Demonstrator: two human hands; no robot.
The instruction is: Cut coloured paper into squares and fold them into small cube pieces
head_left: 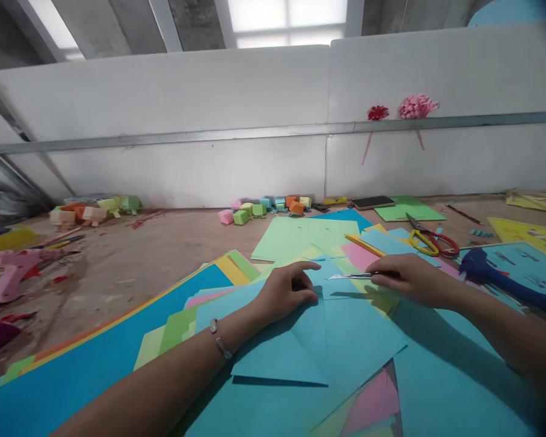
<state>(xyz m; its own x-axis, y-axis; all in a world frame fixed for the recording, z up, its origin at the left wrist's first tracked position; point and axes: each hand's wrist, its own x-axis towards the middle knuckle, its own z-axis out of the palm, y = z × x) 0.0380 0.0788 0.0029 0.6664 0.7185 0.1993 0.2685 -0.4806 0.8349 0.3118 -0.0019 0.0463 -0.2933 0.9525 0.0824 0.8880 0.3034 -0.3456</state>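
Observation:
My left hand [292, 286], with a bracelet at its wrist, rests on a creased light blue paper [277, 346], its fingers apart and curved and nothing seen between them. To the right, my right hand [394, 276] grips a slim craft knife [352, 276], whose blade points left toward my left hand. The blade is just above the blue sheets and does not touch my left fingers. Beneath both hands lie overlapping sheets of light blue, green and pink paper. A yellow pencil [364, 245] lies just beyond my right hand.
Scissors [432, 241] and a dark blue glue gun [500, 279] lie at the right, beside a printed blue sheet [523, 267]. A pink glue gun [13, 273] is at far left. Small paper cubes [241, 216] and a phone [373, 203] sit near the white wall [186, 109].

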